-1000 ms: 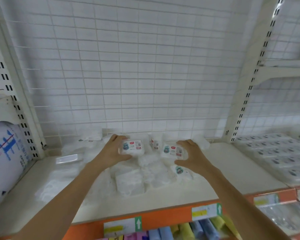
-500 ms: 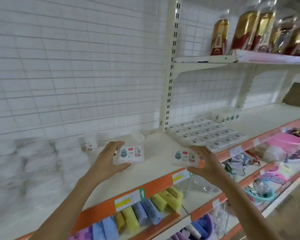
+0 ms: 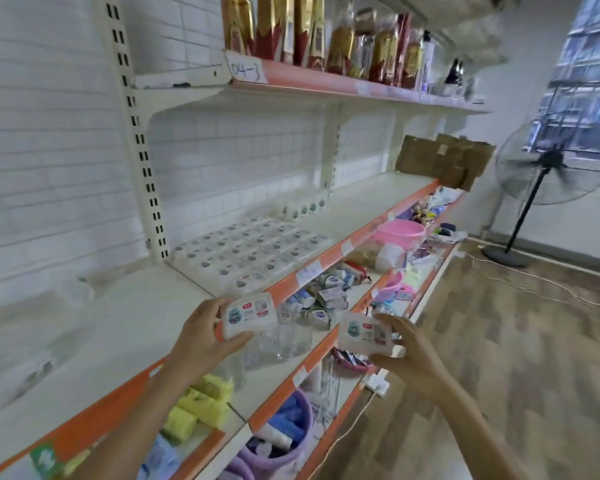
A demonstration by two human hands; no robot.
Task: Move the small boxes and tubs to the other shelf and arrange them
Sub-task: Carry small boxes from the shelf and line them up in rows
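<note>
— What are the hands doing?
— The left hand [image 3: 201, 344] grips a small white labelled plastic box [image 3: 250, 315]; the right hand [image 3: 407, 355] pinches a second small white labelled box [image 3: 362, 332], both held off the shelf.
— And farther back?
— Rows of matching white boxes [image 3: 250, 247] lie flat on the cream shelf with orange edge [image 3: 354, 206], with small white tubs [image 3: 305, 206] behind them.
</note>
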